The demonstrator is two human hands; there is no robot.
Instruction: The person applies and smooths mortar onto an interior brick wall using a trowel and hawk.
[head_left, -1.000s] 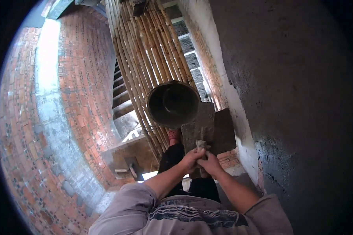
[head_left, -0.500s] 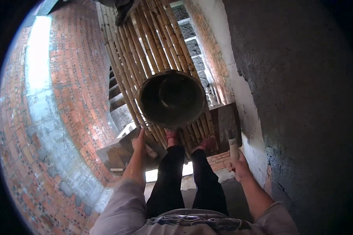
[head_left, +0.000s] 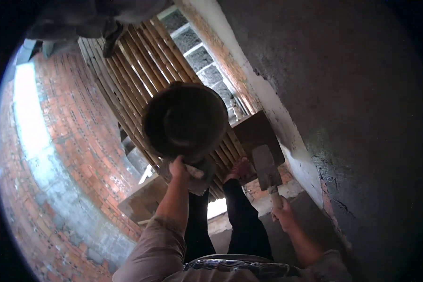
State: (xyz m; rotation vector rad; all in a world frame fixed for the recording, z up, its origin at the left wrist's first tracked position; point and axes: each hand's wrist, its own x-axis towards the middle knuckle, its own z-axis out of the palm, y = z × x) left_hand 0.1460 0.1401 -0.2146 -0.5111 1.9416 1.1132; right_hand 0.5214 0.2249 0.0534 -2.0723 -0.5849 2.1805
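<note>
A round dark bucket (head_left: 184, 120) stands on the bamboo platform below my chest. My left hand (head_left: 178, 168) grips a notched plastering trowel (head_left: 199, 181) by its pale handle, just at the bucket's near rim; whether the fingers also touch the bucket is unclear. My right hand (head_left: 283, 211) is closed around the handle of a long rectangular trowel (head_left: 267, 167), held out to the right over a dark board (head_left: 258, 131) beside the platform. My bare-looking reddish foot (head_left: 239, 171) rests on the bamboo between bucket and trowel.
The bamboo platform (head_left: 122, 84) has gaps between its poles. A brick wall (head_left: 75, 117) with a pale band rises left, a grey plastered wall (head_left: 343, 94) right. Another board (head_left: 141, 197) lies lower left. Dark grey shapes (head_left: 94, 19) at the top are too dim to make out.
My hands, together a second ago, have parted, each with a trowel. The left has then moved right and up to the bucket's near rim. The view has tilted.
</note>
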